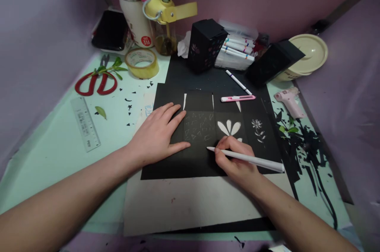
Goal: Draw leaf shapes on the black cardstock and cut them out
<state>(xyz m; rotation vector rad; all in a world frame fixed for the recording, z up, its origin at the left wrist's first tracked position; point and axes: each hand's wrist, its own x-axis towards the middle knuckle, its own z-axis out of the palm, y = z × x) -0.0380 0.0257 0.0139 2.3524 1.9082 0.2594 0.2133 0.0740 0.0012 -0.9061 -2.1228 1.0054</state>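
Observation:
My left hand [160, 133] lies flat, fingers spread, on the left part of a sheet of black paper [175, 167]. In my right hand [237, 159] is a slim white pen [252, 159], its tip on or just above the sheet's middle. Beside the tip, one panel bears small outlined triangles and other angular shapes. A petal-shaped cut-out [229, 127] shows white just beyond my right fingers, which hide its lower part. Farther right, a small flower design [257, 124] marks the sheet. A pink utility knife [237, 98] rests across the sheet's upper edge.
Red-handled scissors [96, 84], a clear ruler [86, 123] and a tape roll [142, 63] lie left. Bottles and a black box [204, 44] stand at the back. At right are a pink glue gun [291, 101] and black paper scraps [310, 145].

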